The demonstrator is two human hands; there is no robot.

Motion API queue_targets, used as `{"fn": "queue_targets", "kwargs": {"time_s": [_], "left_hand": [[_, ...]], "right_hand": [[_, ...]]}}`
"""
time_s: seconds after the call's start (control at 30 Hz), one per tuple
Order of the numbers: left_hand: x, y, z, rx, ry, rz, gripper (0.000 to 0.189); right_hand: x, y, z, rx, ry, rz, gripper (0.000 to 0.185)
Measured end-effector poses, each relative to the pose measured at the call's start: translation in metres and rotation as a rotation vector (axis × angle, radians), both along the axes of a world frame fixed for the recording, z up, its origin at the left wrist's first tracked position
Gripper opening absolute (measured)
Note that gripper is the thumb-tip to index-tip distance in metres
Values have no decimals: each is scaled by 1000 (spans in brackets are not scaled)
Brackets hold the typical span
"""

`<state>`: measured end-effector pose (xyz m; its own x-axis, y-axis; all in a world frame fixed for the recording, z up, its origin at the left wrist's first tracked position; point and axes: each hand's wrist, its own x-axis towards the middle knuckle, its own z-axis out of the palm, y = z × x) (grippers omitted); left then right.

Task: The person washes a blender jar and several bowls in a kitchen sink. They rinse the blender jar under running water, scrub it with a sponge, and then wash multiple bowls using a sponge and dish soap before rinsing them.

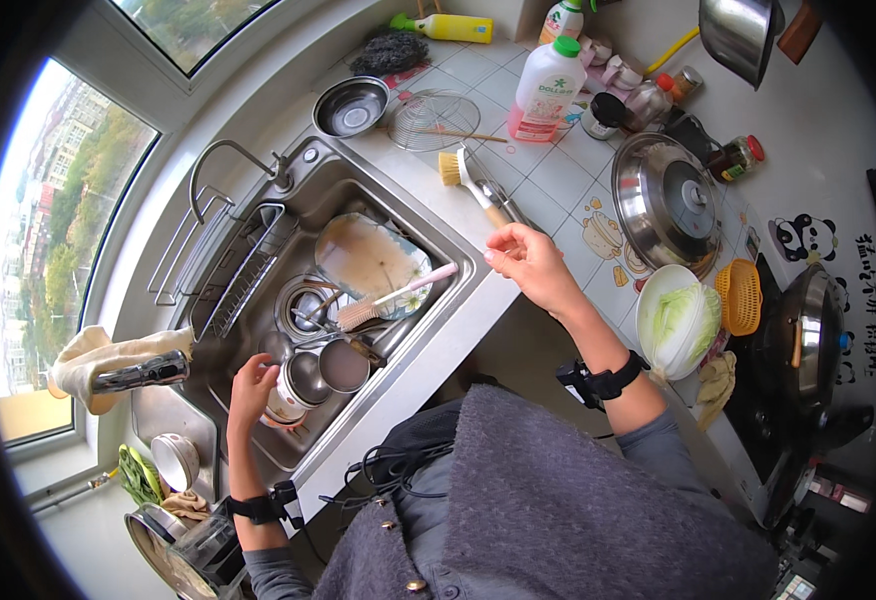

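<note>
My left hand (253, 391) is raised over the near left part of the steel sink (445, 307), empty, beside a stack of bowls (288, 401) and a small steel bowl (308, 379). My right hand (524, 262) hovers by the counter edge, fingers curled and apart, close to the wooden handle of a dish brush (475, 187); whether it touches the handle I cannot tell. In the sink lie a flower-patterned tray (370, 259) with cloudy liquid, a pink-handled silicone brush (400, 296), a small round pan (343, 366) and utensils.
A wire rack (247, 281) stands along the sink's window side. The faucet (280, 176) arches nearby. Behind are a steel bowl (350, 107), a wire strainer (434, 120) and a detergent bottle (548, 90). A large lid (667, 202), Chinese cabbage (682, 322) and yellow basket (738, 297) sit at right.
</note>
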<state>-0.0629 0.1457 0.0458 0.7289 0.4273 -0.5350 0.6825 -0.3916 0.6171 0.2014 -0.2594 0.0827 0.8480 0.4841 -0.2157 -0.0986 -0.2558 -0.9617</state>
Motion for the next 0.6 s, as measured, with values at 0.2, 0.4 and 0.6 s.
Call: {"fn": "queue_targets", "kwargs": {"time_s": [0.2,0.4,0.6], "left_hand": [[67,-10,17,335,-167,-221,42],[166,8,-19,332,-340,-172,52],[250,80,-86,272,-203,130,58]], "right_hand": [[2,-5,-5,30,28,-26,23],[0,-15,-10,13,107,-31,18],[-16,-41,-11,-40,144,-73,12]]}}
